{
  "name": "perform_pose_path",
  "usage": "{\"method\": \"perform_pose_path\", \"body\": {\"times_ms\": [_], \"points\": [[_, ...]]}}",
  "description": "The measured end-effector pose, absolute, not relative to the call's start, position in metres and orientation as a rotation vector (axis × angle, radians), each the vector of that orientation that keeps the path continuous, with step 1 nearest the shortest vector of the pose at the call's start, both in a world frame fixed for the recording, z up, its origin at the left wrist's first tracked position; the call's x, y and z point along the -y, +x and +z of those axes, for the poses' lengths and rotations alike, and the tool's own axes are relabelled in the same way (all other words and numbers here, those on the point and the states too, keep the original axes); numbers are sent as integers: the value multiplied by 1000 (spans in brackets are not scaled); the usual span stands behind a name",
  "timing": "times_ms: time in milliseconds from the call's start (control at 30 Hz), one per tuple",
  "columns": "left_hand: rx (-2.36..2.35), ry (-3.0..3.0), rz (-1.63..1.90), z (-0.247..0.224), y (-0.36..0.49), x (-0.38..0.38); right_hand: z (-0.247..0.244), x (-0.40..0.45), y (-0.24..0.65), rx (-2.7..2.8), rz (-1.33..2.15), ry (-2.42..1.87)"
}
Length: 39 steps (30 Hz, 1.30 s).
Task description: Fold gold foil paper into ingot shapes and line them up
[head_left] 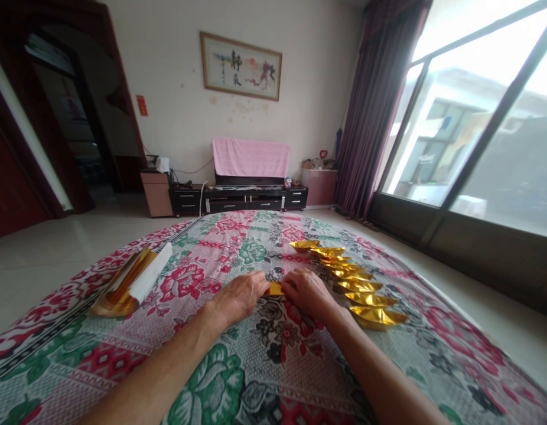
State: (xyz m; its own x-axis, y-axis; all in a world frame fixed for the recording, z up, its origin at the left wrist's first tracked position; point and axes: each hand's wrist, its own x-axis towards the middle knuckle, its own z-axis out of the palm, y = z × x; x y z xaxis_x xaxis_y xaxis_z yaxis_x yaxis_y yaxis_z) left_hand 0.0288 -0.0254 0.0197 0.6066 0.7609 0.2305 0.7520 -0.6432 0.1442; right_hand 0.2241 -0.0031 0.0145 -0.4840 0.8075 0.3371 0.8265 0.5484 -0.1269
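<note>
A small strip of folded gold paper spans the gap between my two hands, low over the flowered tablecloth. My left hand grips its left end with closed fingers. On the right end, the fingers of my right hand are closed too. Both hands cover the ends of the paper. Several boat-shaped gold paper pieces stand in a row to the right of my right hand. A curved stack of gold and white paper sheets lies on the left side of the table.
The round table's patterned cloth fills the foreground. Beyond it, a low black cabinet stands by the wall under a pink cloth. A dark curtain and large windows are at the right, a doorway at the left.
</note>
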Motion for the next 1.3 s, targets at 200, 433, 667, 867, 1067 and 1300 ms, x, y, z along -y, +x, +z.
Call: {"method": "perform_pose_path", "body": {"times_ms": [200,433,667,867,1067,1300], "points": [[-1194,2787,455,21,21,22,13,2,223,2416,-67,-1355],[-1095,2832,482,18,13,24,12,1,223,2402,-58,-1374],[-1138,2856,423,17,15,26,11,1,223,2395,-86,-1357],[-1176,2850,412,16,15,27,10,2,224,2384,-81,-1343],[-1222,2855,402,16,16,29,12,1,223,2389,-65,-1356],[-1351,2982,266,20,23,37,10,0,223,2387,-55,-1352]]}}
